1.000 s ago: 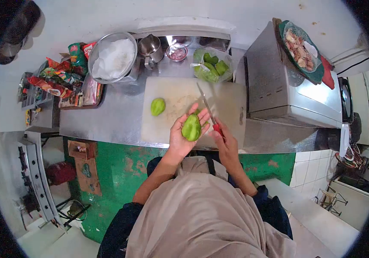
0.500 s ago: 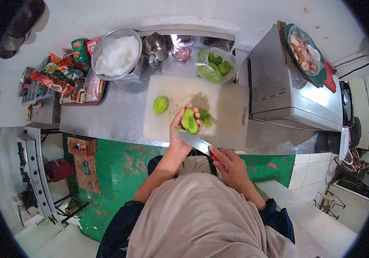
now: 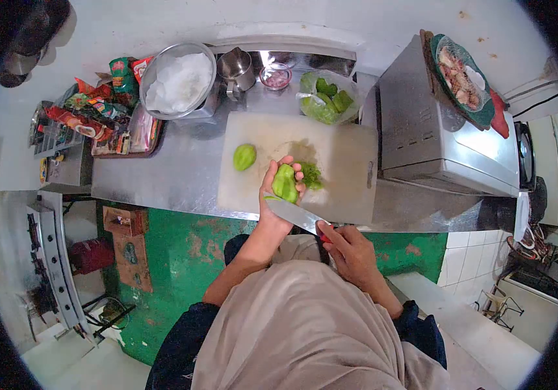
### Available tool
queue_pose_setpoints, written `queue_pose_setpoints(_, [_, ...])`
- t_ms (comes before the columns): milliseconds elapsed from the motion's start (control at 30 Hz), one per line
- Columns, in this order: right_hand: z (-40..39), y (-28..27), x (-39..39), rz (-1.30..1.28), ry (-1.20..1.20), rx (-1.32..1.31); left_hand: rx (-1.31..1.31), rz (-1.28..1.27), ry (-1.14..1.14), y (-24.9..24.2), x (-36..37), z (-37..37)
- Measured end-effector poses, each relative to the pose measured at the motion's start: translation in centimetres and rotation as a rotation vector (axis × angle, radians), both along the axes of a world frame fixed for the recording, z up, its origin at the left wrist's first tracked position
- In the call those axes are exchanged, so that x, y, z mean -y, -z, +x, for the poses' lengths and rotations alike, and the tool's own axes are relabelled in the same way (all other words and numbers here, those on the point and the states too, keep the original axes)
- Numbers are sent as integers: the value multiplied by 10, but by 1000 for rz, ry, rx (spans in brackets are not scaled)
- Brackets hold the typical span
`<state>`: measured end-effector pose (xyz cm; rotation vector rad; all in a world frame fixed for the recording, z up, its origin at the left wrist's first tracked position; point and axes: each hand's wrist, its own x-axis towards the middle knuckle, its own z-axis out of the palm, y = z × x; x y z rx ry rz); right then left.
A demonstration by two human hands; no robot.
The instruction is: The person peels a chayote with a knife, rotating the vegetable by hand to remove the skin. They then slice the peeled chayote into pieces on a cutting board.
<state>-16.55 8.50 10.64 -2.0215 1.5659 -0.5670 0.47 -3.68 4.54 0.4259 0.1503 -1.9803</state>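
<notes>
Green and smooth-ridged, the partly peeled vegetable (image 3: 285,182) sits cupped in the left hand (image 3: 277,194).

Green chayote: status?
Left hand gripping chayote. Right hand on knife, blade at its near end. Peelings beyond, on board.

The single view comes from the person's head and faces forward and down. The counter (image 3: 181,153) crosses the upper middle of the frame, and the person's own torso (image 3: 298,318) is nearer, at bottom centre.
</notes>
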Motion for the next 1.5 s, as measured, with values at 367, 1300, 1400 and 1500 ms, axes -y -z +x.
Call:
queue_pose_setpoints(367, [1,3,1,-113,5,-50,48,59,21,-1,-4,-1])
queue_pose_setpoints(1300, [10,9,10,-207,40,-60,105,19,31,6,-6,-17])
queue_pose_setpoints(1400, [12,9,11,-198,41,-82,96,15,37,9,-6,-17])
queue_pose_setpoints(1500, [14,10,12,-197,50,-49,109,26,36,6,-8,-18])
